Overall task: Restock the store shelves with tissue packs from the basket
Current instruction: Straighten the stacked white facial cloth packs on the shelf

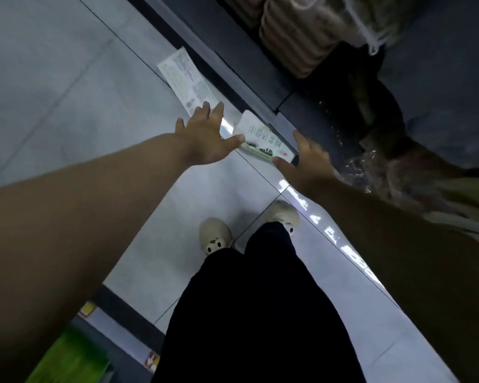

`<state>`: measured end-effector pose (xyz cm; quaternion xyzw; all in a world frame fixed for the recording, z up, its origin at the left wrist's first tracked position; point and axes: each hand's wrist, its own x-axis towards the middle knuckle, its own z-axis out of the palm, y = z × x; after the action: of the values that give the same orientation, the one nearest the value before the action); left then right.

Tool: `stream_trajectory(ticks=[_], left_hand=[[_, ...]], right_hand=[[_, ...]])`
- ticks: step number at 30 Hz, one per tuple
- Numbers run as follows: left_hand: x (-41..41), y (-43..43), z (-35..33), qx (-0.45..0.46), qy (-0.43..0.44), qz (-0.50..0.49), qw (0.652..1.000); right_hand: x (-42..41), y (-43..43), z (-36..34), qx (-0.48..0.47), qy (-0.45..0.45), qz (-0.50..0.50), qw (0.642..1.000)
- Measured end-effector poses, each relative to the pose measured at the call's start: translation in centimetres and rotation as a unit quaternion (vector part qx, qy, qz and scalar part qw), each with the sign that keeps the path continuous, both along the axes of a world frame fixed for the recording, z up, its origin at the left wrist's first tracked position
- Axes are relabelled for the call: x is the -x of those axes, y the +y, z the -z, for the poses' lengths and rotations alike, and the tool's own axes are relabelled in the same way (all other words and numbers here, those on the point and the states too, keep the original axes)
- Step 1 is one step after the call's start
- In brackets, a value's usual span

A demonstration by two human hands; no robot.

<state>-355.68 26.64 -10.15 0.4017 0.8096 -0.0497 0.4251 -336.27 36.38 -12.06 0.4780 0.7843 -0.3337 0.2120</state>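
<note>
Pack [263, 142] low by shelf base [219, 59], between both hands. L hand [205, 139]: fingers spread, thumb on near end. R hand [307, 161]: thumb & index pinch far end. Press ends evenly w/ both before lifting; wrap prob. slippery.

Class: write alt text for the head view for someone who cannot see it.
A person's left hand and right hand hold a white printed tissue pack between them over a pale tiled floor, beside a dark shelf base. A second white pack lies on the floor.
</note>
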Motion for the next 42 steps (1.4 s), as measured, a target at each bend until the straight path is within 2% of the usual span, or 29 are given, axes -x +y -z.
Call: stream_trajectory(ticks=[5,8,10,12,14,16,18,19,21,23,24,25,27,30,33,34,36,38,39,40,41,42], left_hand=[[-0.7,0.5,13.6,0.018,-0.028,-0.014,0.999],[-1.4,1.0,21.1,0.021,-0.039,-0.039,0.998],[-1.9,1.7,25.4,-0.025,-0.069,-0.095,0.993],[-2.2,2.6,28.9,-0.094,-0.152,-0.201,0.963],[-2.5,3.6,31.2,-0.151,-0.225,-0.303,0.914],[-2.8,4.3,32.3,-0.195,-0.228,-0.370,0.879],[-3.2,4.1,32.8,-0.221,-0.183,-0.420,0.861],[-3.5,3.6,32.7,-0.220,-0.158,-0.445,0.854],[-4.3,1.6,32.2,-0.184,-0.127,-0.502,0.835],[-5.4,-1.3,31.5,-0.101,-0.153,-0.551,0.814],[-6.0,-2.8,31.0,-0.044,-0.178,-0.546,0.818],[-6.5,-4.3,30.8,0.015,-0.185,-0.514,0.837],[-6.9,-6.8,30.9,0.065,-0.118,-0.473,0.871],[-5.7,-7.7,31.2,0.009,-0.045,-0.505,0.862],[-4.6,-5.8,32.3,-0.057,-0.089,-0.489,0.866],[-4.4,-4.8,32.5,-0.070,-0.113,-0.482,0.866],[-4.3,-3.2,32.5,-0.100,-0.124,-0.463,0.872],[-4.3,-2.4,32.4,-0.122,-0.070,-0.420,0.896],[-4.2,-2.5,32.4,-0.124,-0.038,-0.397,0.909],[-3.9,-2.8,32.5,-0.115,-0.017,-0.369,0.922],[-3.4,-3.3,32.8,-0.107,-0.002,-0.334,0.936],[-2.9,-3.7,33.1,-0.103,0.014,-0.293,0.950]], right_hand=[[-0.7,0.0,13.1,0.029,-0.002,0.100,0.995],[-1.4,0.3,20.0,0.055,-0.042,0.222,0.973],[-1.7,1.0,23.8,0.074,-0.036,0.298,0.951],[-1.7,1.7,26.8,0.093,-0.006,0.352,0.931],[-1.5,2.4,28.9,0.112,0.025,0.394,0.912],[-1.0,2.6,30.1,0.132,0.058,0.451,0.881],[-0.6,2.5,30.5,0.148,0.082,0.501,0.849],[-0.6,2.3,30.6,0.151,0.093,0.506,0.844],[-0.4,1.8,30.3,0.142,0.121,0.481,0.857],[0.1,1.6,30.1,0.106,0.138,0.421,0.890],[0.6,1.7,30.0,0.088,0.140,0.382,0.909],[1.2,1.7,30.0,0.074,0.140,0.345,0.925],[2.6,1.3,30.1,0.050,0.148,0.311,0.937],[3.3,-0.5,30.4,0.025,0.186,0.310,0.932],[2.6,-1.0,30.7,0.045,0.207,0.259,0.942],[2.8,-0.9,30.6,0.047,0.201,0.216,0.954],[4.1,-0.6,30.4,0.022,0.162,0.051,0.985],[5.5,-0.9,29.8,0.001,0.132,-0.111,0.985],[6.0,-1.2,29.7,-0.025,0.122,-0.156,0.980],[6.3,-1.6,29.8,-0.059,0.112,-0.161,0.979],[6.2,-1.9,29.9,-0.082,0.094,-0.112,0.986],[5.8,-2.3,29.6,-0.084,0.075,-0.011,0.994]])
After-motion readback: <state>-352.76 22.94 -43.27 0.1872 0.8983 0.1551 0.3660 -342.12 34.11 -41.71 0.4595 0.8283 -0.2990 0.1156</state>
